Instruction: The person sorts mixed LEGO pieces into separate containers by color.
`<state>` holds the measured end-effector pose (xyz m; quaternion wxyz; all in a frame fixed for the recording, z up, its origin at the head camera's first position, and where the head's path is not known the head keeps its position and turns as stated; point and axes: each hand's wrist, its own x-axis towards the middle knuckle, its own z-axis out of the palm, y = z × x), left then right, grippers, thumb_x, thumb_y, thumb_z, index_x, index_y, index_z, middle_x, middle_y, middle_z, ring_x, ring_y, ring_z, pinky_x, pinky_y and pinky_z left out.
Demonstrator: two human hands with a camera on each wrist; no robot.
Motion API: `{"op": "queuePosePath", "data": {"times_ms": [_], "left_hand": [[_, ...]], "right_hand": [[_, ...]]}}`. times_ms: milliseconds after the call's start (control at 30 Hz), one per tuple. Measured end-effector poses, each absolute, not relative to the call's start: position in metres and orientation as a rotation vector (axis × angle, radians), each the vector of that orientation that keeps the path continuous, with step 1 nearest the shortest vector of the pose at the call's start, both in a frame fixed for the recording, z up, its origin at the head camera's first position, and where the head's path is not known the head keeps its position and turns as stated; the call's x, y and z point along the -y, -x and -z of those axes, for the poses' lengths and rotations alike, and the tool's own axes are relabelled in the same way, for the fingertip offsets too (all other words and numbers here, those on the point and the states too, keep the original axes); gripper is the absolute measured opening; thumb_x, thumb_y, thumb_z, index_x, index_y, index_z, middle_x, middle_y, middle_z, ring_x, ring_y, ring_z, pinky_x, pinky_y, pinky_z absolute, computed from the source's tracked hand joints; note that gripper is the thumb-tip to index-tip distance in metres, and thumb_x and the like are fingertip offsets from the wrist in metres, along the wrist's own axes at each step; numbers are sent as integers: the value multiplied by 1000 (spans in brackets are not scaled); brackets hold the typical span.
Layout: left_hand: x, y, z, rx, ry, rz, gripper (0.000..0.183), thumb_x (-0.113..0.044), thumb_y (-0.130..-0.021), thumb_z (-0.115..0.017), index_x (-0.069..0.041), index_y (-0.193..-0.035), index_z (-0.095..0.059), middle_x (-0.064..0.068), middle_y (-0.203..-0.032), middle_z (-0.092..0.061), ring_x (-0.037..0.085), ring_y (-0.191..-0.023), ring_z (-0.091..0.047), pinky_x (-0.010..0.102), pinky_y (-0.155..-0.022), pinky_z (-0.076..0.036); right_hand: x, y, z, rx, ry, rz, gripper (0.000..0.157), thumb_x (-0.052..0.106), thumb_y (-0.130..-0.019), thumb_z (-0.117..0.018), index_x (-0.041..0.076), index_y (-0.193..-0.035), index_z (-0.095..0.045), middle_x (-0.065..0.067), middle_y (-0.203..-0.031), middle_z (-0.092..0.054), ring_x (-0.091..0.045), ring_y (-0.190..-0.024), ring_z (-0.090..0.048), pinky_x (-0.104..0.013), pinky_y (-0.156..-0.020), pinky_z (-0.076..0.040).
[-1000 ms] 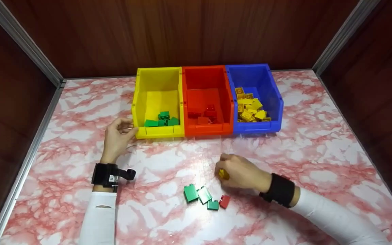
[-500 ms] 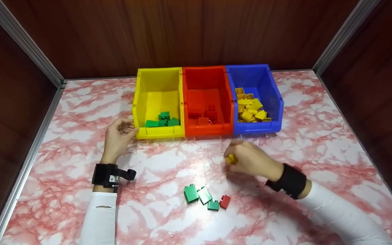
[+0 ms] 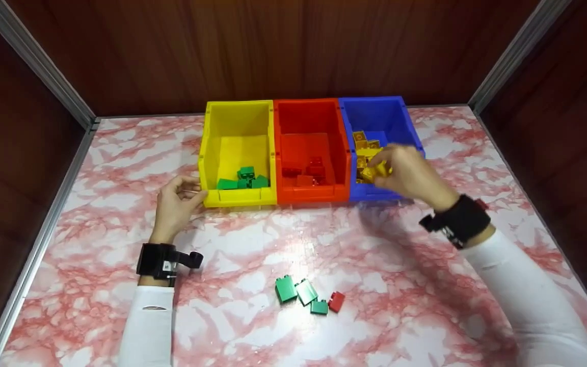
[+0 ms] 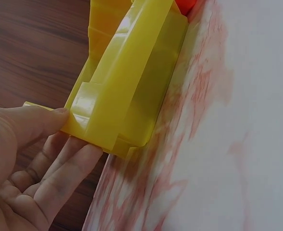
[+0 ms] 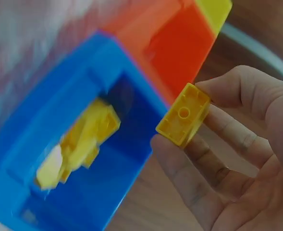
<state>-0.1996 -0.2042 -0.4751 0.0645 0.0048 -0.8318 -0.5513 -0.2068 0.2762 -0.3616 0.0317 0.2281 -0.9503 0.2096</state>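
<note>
Over the front of the blue bin (image 3: pixel 375 192), my right hand (image 3: pixel 408 173) pinches a yellow toy brick (image 5: pixel 183 115) between thumb and fingertips. In the right wrist view the brick's hollow underside faces the camera. Several yellow bricks (image 5: pixel 91 134) lie in a heap inside that bin. My left hand (image 3: pixel 175 206) holds the front left corner of the yellow bin (image 3: pixel 240 199), its thumb (image 4: pixel 40 120) at the rim and its fingers against the outside. Green bricks (image 3: pixel 245 178) lie in the yellow bin.
Between the two outer bins stands a red bin (image 3: pixel 311 193) with red bricks (image 3: pixel 304 180) in it. Three green bricks (image 3: pixel 286 289) and one red brick (image 3: pixel 336 302) lie on the marbled tabletop (image 3: pixel 242 255). Dark wood panels (image 3: pixel 293 51) enclose the back and sides.
My right hand has carried the yellow brick from the tabletop up and to the right, over the blue bin. The left hand has stayed at the yellow bin's corner.
</note>
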Motion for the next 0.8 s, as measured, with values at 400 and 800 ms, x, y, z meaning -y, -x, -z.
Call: {"op": "queuePosePath", "data": {"times_ms": [400, 800], "left_hand": [[204, 201, 475, 2500, -16, 1677, 30, -10, -96, -77, 2, -123, -69, 23, -115, -73, 2, -85, -66, 11, -76, -57], [205, 202, 476, 2484, -5, 1684, 30, -9, -96, -77, 2, -122, -69, 23, -116, -73, 2, -88, -65, 11, -82, -55]], "right_hand": [[-296, 270, 382, 3015, -543, -572, 31, 5, -85, -80, -4, -115, -78, -26, -120, -76, -40, -94, -72, -53, -86, -58], [-298, 269, 395, 3028, -518, -576, 43, 20, -93, -79, -2, -128, -73, -26, -129, -72, -45, -118, -67, -60, -98, -56]]}}
